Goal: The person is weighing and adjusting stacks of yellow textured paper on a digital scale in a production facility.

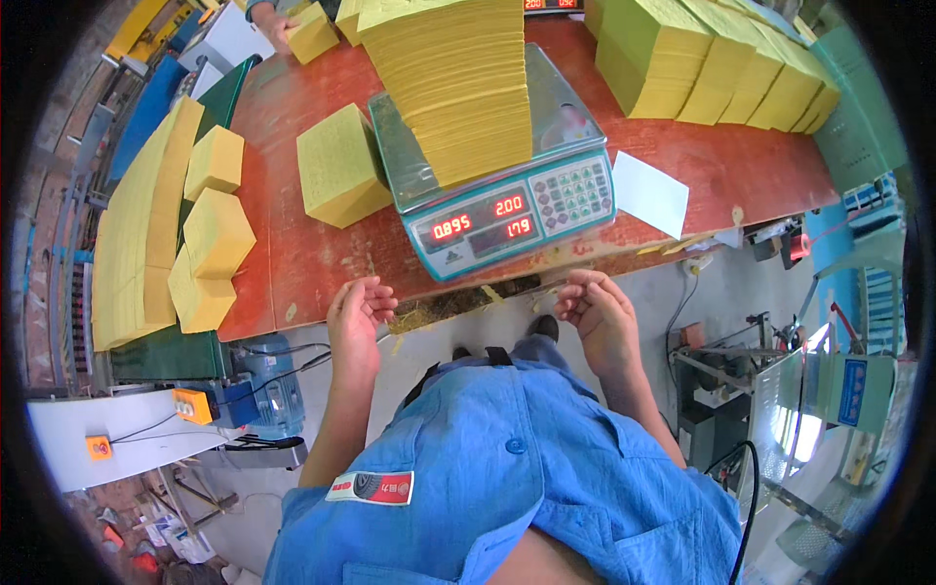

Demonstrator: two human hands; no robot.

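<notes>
A tall stack of yellow paper (450, 93) stands on a teal digital scale (507, 222) with red lit digits and a keypad. My left hand (361, 310) is raised at the front edge of the red table, to the left of the scale, with its fingers loosely curled and nothing in them. Beyond the right part of that edge, my right hand (597, 308) is also empty, its fingers bent and slightly apart. Neither hand touches the scale or the paper. A shorter yellow paper block (341, 164) sits just left of the scale.
On the red table (263, 263), a white sheet (651, 193) lies right of the scale. Yellow stacks (707, 68) line the back right; more blocks (216, 234) and a long row (146, 229) stand left. Another person's hand (278, 27) touches a block at the back left.
</notes>
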